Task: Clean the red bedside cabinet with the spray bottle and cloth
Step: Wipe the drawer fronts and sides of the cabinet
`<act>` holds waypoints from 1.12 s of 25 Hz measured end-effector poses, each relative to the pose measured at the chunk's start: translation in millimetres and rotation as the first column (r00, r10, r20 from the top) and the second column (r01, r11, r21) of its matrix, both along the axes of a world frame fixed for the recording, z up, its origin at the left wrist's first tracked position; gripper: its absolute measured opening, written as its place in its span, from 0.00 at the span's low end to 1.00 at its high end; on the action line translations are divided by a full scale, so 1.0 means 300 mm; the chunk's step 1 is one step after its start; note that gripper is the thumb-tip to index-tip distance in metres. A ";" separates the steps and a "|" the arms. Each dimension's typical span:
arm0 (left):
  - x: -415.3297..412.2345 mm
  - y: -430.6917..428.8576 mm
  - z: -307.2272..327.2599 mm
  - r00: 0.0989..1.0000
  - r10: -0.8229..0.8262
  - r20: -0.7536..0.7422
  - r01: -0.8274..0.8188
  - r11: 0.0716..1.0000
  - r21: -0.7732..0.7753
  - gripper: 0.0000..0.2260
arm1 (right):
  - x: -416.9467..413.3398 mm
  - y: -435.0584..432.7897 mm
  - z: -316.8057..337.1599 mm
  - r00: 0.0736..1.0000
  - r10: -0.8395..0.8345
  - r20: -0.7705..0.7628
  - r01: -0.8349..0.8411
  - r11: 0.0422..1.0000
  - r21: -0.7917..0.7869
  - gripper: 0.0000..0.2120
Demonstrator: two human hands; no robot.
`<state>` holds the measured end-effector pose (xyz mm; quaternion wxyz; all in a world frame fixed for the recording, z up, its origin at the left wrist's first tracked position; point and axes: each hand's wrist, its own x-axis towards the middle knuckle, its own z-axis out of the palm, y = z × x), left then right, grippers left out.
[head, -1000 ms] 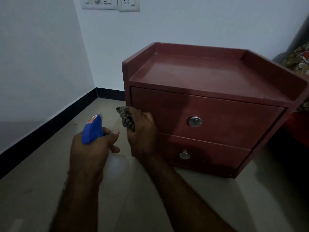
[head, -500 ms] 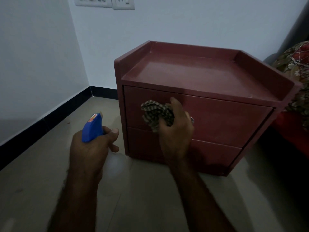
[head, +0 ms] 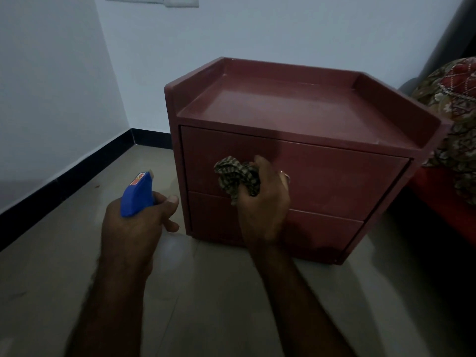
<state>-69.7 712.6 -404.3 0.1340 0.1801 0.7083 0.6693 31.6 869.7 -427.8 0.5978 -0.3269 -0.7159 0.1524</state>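
Since half a second ago the right hand (head: 262,199) has barely shifted along the upper drawer front, and a second back it was at the cabinet's left front corner; it is closed around a crumpled, olive-and-dark patterned cloth (head: 237,177), which it presses against the upper drawer front (head: 347,181) near the middle, covering most of that drawer's round metal knob (head: 286,176). The left hand (head: 136,225) has stayed low and to the left, fingers wrapped round the blue plastic spray bottle (head: 136,194), whose head carries a small red-and-yellow label and points towards the cabinet. The red bedside cabinet (head: 296,117) stands on the grey tiled floor (head: 206,305) near the corner of two pale walls (head: 257,34) edged with a black skirting board (head: 59,186). Its finish is a dull, deep red; the top is a flat tray with a raised lip on the left, back and right sides, the rear corners cut at an angle. Two drawers are stacked in the front, both shut. A floral-patterned fabric bundle (head: 458,119) lies just beside the cabinet's right edge.
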 end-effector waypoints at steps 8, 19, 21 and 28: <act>0.024 0.004 -0.006 1.000 -0.007 -0.005 0.007 1.000 -0.001 0.07 | -0.005 -0.006 -0.019 0.991 0.043 0.124 -0.046 0.999 0.024 0.30; 0.069 0.053 -0.008 0.999 -0.039 0.019 0.038 0.999 0.032 0.06 | 0.248 0.141 0.120 0.918 -0.029 -0.396 -0.097 0.950 -0.295 0.28; 0.085 0.060 -0.005 0.998 -0.062 0.004 0.062 0.998 0.026 0.06 | 0.310 0.168 0.116 0.912 -0.037 -0.408 -0.094 0.951 -0.295 0.28; 0.148 0.095 0.014 0.993 -0.111 -0.030 0.112 0.993 0.032 0.06 | 0.489 0.200 0.134 0.900 -0.249 -0.359 0.179 0.960 -0.217 0.27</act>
